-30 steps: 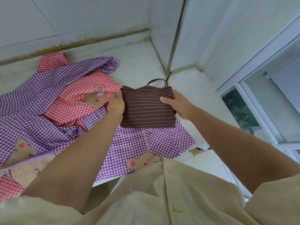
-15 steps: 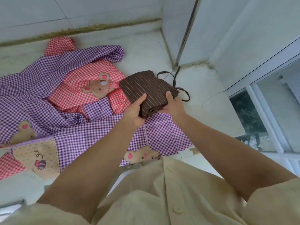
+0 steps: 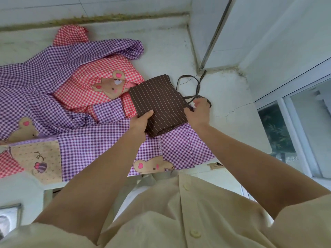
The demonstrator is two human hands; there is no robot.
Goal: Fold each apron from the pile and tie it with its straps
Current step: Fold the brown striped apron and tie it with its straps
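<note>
Holding folded brown striped apron (image 3: 157, 102) between both hands.
Gripped at near corner by left hand (image 3: 139, 124), thumb on top; strap (image 3: 197, 85) pinched in right hand (image 3: 198, 111), loops trailing beyond its knuckles; purple gingham apron (image 3: 107, 147) below both wrists.

Bare white counter (image 3: 166, 51) lies open in the upper centre and right of centre, crossed only by the looped brown straps (image 3: 198, 85). The gingham apron pile (image 3: 44, 77) covers the left and lower centre; the wall corner (image 3: 200, 42) closes the upper right.
</note>
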